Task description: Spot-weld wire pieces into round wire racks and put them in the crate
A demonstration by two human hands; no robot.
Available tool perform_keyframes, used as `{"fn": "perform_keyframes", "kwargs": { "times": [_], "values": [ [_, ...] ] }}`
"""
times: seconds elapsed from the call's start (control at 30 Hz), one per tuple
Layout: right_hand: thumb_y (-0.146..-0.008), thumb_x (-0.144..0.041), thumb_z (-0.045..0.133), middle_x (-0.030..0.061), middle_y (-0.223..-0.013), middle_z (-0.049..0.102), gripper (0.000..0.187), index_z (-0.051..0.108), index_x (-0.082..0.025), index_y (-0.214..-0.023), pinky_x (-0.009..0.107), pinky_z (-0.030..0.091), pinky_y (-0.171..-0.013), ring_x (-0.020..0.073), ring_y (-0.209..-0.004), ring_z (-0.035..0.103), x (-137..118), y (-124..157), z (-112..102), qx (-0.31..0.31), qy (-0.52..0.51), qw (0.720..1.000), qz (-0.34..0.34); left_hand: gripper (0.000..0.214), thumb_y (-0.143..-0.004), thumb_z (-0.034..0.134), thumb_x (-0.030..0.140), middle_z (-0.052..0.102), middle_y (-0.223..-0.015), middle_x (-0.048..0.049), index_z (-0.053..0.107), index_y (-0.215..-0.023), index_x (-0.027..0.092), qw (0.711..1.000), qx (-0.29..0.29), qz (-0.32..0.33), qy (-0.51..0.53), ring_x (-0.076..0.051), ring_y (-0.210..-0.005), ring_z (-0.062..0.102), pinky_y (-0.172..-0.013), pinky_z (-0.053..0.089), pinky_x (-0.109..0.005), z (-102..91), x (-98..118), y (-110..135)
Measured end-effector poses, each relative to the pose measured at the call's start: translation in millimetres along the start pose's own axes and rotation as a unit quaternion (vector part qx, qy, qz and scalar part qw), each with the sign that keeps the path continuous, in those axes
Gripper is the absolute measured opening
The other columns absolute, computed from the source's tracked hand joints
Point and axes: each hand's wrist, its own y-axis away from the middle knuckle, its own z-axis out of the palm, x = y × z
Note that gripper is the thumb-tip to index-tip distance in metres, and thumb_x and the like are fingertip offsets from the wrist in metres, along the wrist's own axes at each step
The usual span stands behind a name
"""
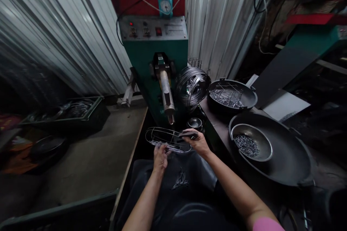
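My left hand [161, 156] is closed on the near rim of an oval wire frame [159, 132], which looks like a small wire basket. At the frame's right end, my right hand [200, 143] pinches a dark flat piece [189, 134] whose kind I cannot make out. Just beyond the frame, the rod-like electrode [168, 101] of a green spot-welding machine [143, 54] points down towards it. On the dark apron [195, 169] over my lap lies a small heap of short metal wires [181, 179].
A wire coil [193, 86] stands right of the machine. Further right are a black pan [253, 97] of wire pieces and a larger pan [294, 158] holding a metal bowl [267, 140] of short wires. A green crate [94, 113] sits on the left floor.
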Motion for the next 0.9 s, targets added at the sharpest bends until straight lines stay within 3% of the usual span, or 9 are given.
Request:
{"fn": "perform_keyframes", "kwargs": {
  "times": [0.2,0.4,0.5,0.67,0.9],
  "values": [
    [-0.068,-0.030,0.070,0.0036,-0.086,0.066,0.021,0.065,-0.019,-0.085,0.031,0.047,-0.079,0.0175,-0.082,0.061,3,-5,2,0.011,0.063,0.997,-0.035,0.050,-0.054,0.070,0.021,0.058,-0.078,0.0022,0.045,-0.097,0.023,0.999,-0.005,0.043,-0.013,-0.014,-0.075,0.058,-0.069,0.049,-0.035,2.7,-1,1],
    [-0.069,-0.029,0.069,0.0027,-0.081,0.066,0.020,0.064,-0.019,-0.086,0.031,0.047,-0.076,0.0173,-0.078,0.061,10,-17,2,-0.002,0.098,0.995,-0.027,0.048,-0.055,0.068,0.020,0.059,-0.076,0.0019,0.045,-0.097,0.022,1.000,-0.004,0.016,0.005,-0.013,-0.071,0.058,-0.068,0.050,-0.034,3.6,-10,-9],
    [-0.071,-0.027,0.066,0.0027,-0.081,0.066,0.018,0.064,-0.018,-0.086,0.031,0.047,-0.075,0.0171,-0.078,0.061,8,-25,0,-0.038,0.146,0.987,-0.049,0.045,-0.056,0.068,0.020,0.058,-0.072,0.0031,0.046,-0.095,0.022,1.000,-0.006,0.005,0.015,-0.013,-0.069,0.058,-0.068,0.050,-0.035,4.2,-12,-18],
    [-0.073,-0.023,0.063,0.0029,-0.084,0.065,0.015,0.063,-0.019,-0.088,0.030,0.046,-0.075,0.0169,-0.079,0.061,1,-39,-6,-0.111,0.239,0.960,-0.093,0.044,-0.054,0.069,0.019,0.058,-0.072,0.0027,0.046,-0.093,0.021,1.000,-0.005,-0.007,0.022,-0.013,-0.068,0.057,-0.068,0.051,-0.038,5.3,-10,-24],
    [-0.068,-0.011,0.066,0.0043,-0.086,0.063,0.022,0.062,-0.018,-0.088,0.029,0.044,-0.075,0.0182,-0.081,0.059,3,-56,-13,-0.120,0.418,0.897,-0.084,0.043,-0.054,0.072,0.019,0.056,-0.070,0.0040,0.046,-0.089,0.020,0.999,0.034,0.020,-0.009,-0.013,-0.070,0.057,-0.068,0.051,-0.037,6.5,-8,-21]
  ]
}}
